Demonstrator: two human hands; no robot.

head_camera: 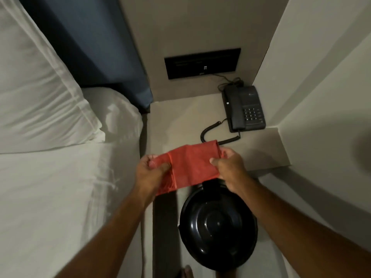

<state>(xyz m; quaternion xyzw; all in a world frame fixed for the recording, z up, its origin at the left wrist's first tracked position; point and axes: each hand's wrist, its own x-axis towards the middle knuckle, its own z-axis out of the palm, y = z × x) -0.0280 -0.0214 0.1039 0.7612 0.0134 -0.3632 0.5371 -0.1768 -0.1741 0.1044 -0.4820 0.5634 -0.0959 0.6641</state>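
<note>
A folded red cloth (190,163) is stretched between both my hands, just above the front edge of a beige bedside shelf (180,121). My left hand (150,171) pinches the cloth's left end, thumb on top. My right hand (226,163) grips its right end, fingers curled round the far corner. Part of the cloth hangs down below my left hand.
A black telephone (244,109) with a coiled cord stands at the shelf's back right. A black bin (217,223) sits on the floor under my hands. A bed with white sheets (50,197) and pillows fills the left. A dark wall panel (202,63) is behind the shelf.
</note>
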